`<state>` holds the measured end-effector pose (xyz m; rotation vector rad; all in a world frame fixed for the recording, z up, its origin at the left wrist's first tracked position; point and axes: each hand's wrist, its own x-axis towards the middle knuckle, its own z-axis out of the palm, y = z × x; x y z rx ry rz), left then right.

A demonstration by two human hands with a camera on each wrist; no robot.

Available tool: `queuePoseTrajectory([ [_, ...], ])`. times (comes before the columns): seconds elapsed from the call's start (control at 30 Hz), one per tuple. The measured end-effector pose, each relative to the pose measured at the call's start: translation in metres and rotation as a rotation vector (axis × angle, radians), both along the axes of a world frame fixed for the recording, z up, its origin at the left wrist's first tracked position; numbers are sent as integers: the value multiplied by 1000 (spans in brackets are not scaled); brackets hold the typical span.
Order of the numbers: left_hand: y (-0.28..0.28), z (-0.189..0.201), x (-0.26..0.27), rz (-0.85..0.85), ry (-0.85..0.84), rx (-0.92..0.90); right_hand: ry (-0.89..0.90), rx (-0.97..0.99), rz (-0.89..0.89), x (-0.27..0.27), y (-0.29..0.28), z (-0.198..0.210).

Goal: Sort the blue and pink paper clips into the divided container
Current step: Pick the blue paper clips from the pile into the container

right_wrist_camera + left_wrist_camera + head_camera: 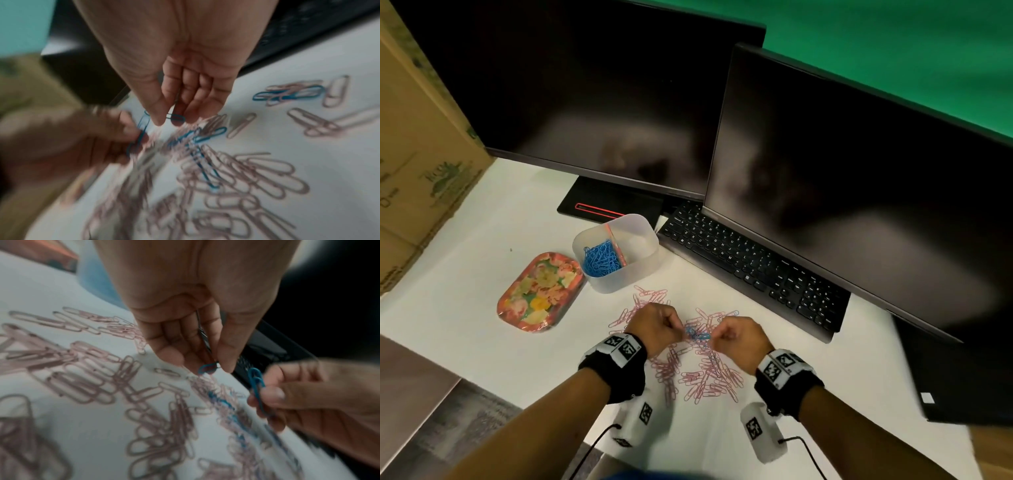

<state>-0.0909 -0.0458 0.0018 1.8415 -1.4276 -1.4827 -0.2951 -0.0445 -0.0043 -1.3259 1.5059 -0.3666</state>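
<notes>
Pink paper clips [698, 373] lie scattered on the white desk, with a few blue paper clips [698, 334] mixed in near the middle. My left hand [675, 327] hovers over the pile and pinches a blue clip [207, 368] between thumb and fingertips [225, 360]. My right hand [717, 337] is just to its right and pinches another blue clip [174, 117], also seen as the blue clip [256, 386] from the left wrist. The divided container [643, 240] stands behind the pile. Its left compartment holds blue clips [601, 258]; the right compartment looks bare.
A floral tray [539, 291] lies left of the container. A black keyboard [750, 263] and two dark monitors [859, 178] stand behind and to the right. A cardboard box [421, 154] stands at the far left, and a closed laptop [959, 377] at the right edge.
</notes>
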Motion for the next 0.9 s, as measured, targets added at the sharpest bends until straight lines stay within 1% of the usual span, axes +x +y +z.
queuePoseTrajectory([
  [0.1,-4,1,2,151,206,67,-207,122,-230,-23,-4,2],
  [0.17,-7,0,0,185,342,135,-312,168,-329,-37,-4,5],
  [0.2,-8,-1,-1,182,380,156,-344,173,-361,-44,-4,7],
  [0.33,-11,-3,-9,198,390,205,-359,175,-473,-65,-4,8],
  [0.4,-12,-6,-16,186,332,194,-326,167,-511,-70,-7,6],
  [0.47,-12,-8,-23,68,107,102,-219,137,-499,-74,-10,1],
  [0.5,-12,-10,-27,-21,-27,35,-109,101,-447,-76,-11,0],
  [0.57,-11,-13,-34,-240,-262,-83,239,3,-222,-78,-9,-1],
  [0.6,-10,-15,-36,-347,-348,-137,406,-30,-92,-77,-8,0],
  [0.63,-10,-17,-38,-426,-413,-176,527,-41,12,-75,-5,2],
  [0.67,-10,-19,-39,-464,-453,-203,603,-40,88,-73,-3,3],
  [0.77,-13,-21,-38,-459,-499,-210,730,-64,237,-65,2,4],
  [0.83,-13,-21,-35,-417,-465,-187,743,-78,269,-62,2,3],
  [0.9,-13,-19,-30,-333,-392,-154,711,-56,246,-61,3,1],
])
